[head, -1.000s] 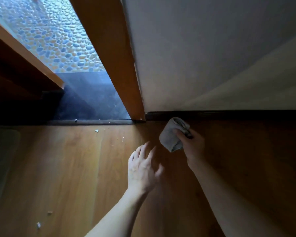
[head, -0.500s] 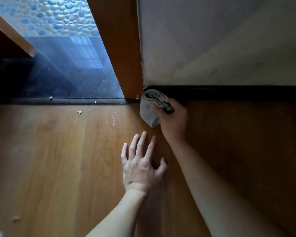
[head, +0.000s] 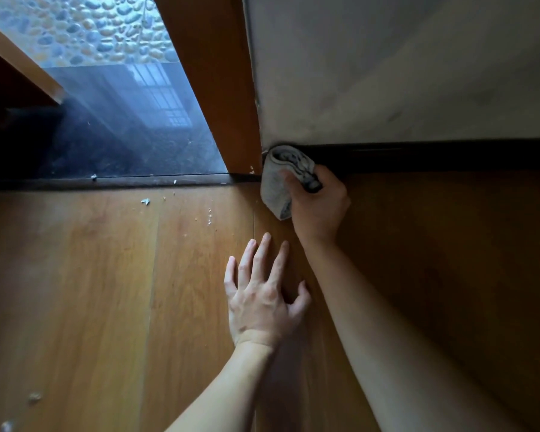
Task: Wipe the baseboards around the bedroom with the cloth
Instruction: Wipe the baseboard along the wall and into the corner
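Pressing the bunched cloth (head: 276, 185) against the baseboard (head: 434, 159) end beside the door frame (head: 212, 88), the right hand (head: 320, 207) grips it; the left hand (head: 262, 294) rests open on the floor (head: 91, 291), probably for support.

Cloth (head: 276, 185) pressing against the left end of the baseboard (head: 434, 157), at the corner beside the door frame (head: 219, 88); right hand (head: 320, 204) gripping it from behind. Left hand (head: 264, 299) lying flat on the floor (head: 91, 291), nearer the viewer. Crumbs (head: 145, 201) lying along the threshold (head: 122, 181), left of the cloth.
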